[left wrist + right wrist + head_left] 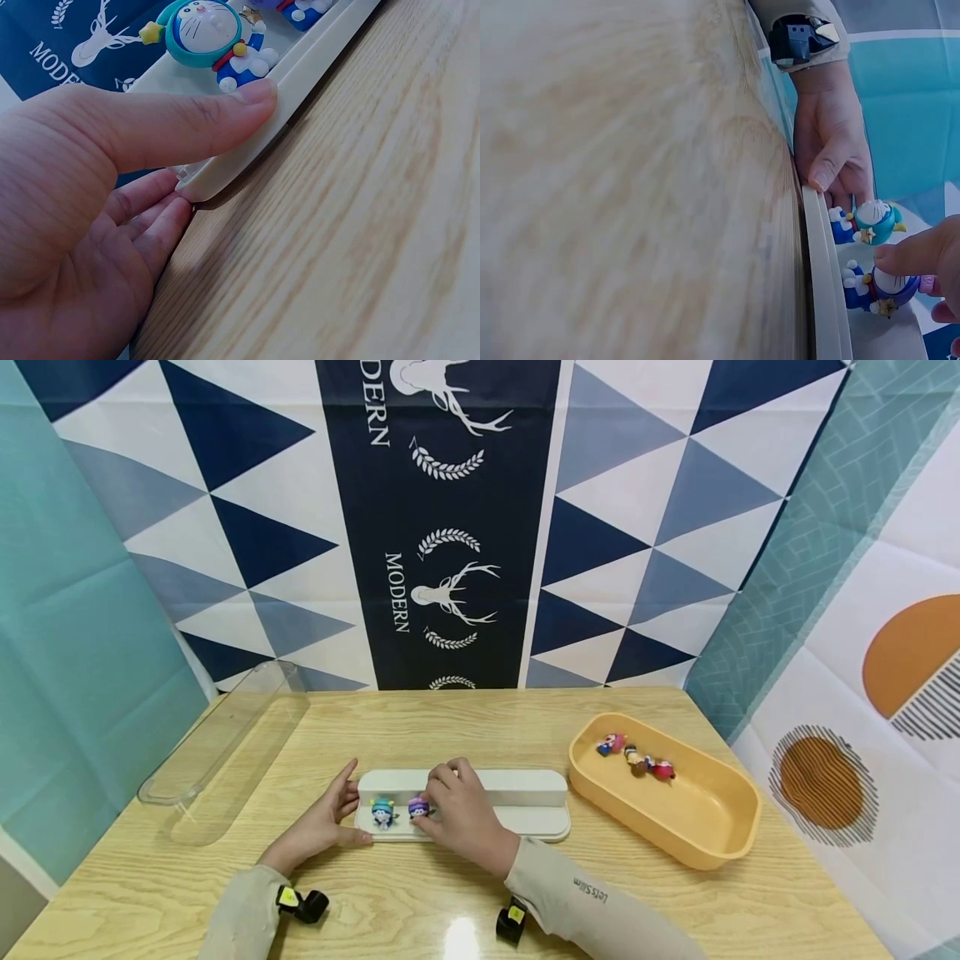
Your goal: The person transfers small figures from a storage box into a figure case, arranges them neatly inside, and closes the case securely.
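Observation:
A long white display base (525, 821) with a raised step along its back lies on the wooden table. My left hand (330, 817) grips its left end, thumb (202, 124) over the front rim and fingers at the end. Close to that thumb, a cat figurine with a teal hood (382, 812) stands on the base. Beside it is a similar cat figurine with a purple hood (418, 807). My right hand (465, 814) pinches this purple one, its thumb (911, 255) against the face; the other fingertips are partly hidden.
To the right stands a yellow tub (697, 810) with several small figurines (637, 762) inside. A clear plastic cover (232, 752) lies at the table's left side. Patterned cloth (450, 527) hangs behind the table's back edge.

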`<state>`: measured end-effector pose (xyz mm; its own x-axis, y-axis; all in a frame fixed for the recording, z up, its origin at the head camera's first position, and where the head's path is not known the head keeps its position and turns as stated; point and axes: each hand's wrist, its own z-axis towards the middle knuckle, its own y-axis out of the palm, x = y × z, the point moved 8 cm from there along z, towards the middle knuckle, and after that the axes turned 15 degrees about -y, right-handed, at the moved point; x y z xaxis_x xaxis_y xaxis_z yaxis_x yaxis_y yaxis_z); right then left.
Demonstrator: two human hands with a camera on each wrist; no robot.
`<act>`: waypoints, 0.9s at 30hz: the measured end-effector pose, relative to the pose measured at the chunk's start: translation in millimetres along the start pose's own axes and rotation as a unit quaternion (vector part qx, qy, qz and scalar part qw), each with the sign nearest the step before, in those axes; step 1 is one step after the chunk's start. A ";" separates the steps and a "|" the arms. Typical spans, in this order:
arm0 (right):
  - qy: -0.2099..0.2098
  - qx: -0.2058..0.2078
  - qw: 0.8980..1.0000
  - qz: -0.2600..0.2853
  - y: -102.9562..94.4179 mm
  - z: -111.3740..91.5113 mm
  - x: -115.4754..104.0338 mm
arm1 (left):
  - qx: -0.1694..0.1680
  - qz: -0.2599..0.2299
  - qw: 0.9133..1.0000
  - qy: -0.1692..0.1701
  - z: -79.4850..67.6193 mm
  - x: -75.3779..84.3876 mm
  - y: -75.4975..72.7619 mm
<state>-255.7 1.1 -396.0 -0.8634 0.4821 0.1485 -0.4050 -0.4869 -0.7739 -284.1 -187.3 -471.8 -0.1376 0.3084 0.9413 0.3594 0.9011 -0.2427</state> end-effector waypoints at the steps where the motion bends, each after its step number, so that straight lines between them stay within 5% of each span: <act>1: -0.002 -0.001 1.000 -0.005 -0.1 0.0 0.4 | 0.000 0.000 1.000 -0.001 -0.2 0.1 -0.1; 27: -0.022 -0.040 0.999 0.000 -13.8 -3.2 8.9 | -0.002 -0.002 1.000 -0.009 -1.9 0.1 0.6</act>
<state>-256.9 14.4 -386.0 -0.8765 0.4489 0.1737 -0.3809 -0.4261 -0.8206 -282.1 -187.3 -471.4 -0.1555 0.3111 0.9376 0.3631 0.9007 -0.2386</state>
